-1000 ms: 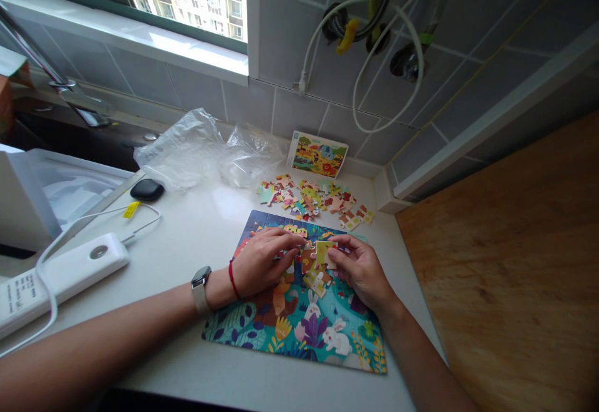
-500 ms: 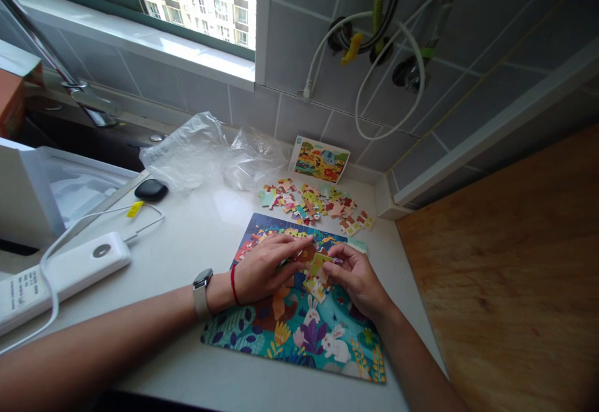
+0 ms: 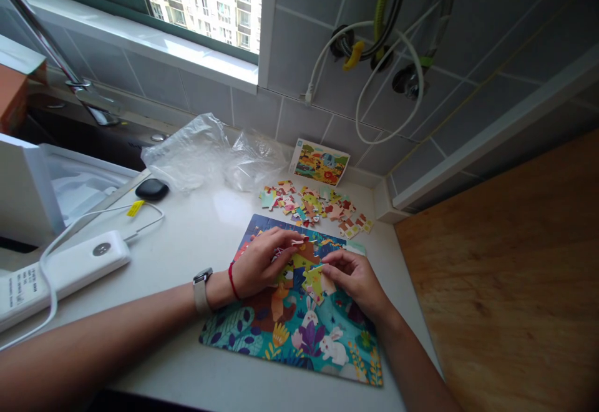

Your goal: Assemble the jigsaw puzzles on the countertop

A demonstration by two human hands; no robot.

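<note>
A colourful jigsaw puzzle board (image 3: 262, 340) with rabbits and plants lies on the counter under both hands. My right hand (image 3: 358, 278) pinches a yellow-green puzzle piece (image 3: 314, 273) between thumb and fingers, low over the board's middle. Just below it, other light yellow-green joined pieces (image 3: 316, 287) rest on the board. My left hand (image 3: 266, 261) reaches over the board's left side, its fingers curled down towards the thumb. A thin pale-edged puzzle piece (image 3: 299, 242) shows at those fingertips; the fingers partly hide it. Loose puzzle pieces (image 3: 309, 203) lie heaped behind the board.
A picture card (image 3: 321, 162) with animals leans on the tiled wall behind the loose pieces. Crumpled clear plastic (image 3: 201, 153) lies at the back. On the left are a black mouse-shaped object (image 3: 151, 190), a white power bank (image 3: 70, 274) with a cable, and a sink with a tap (image 3: 93, 100).
My left hand has gone from flat, outstretched fingers to a curled grip at a pale-edged piece. The piece in my right hand has tilted flatter and lower, over the light pieces.
</note>
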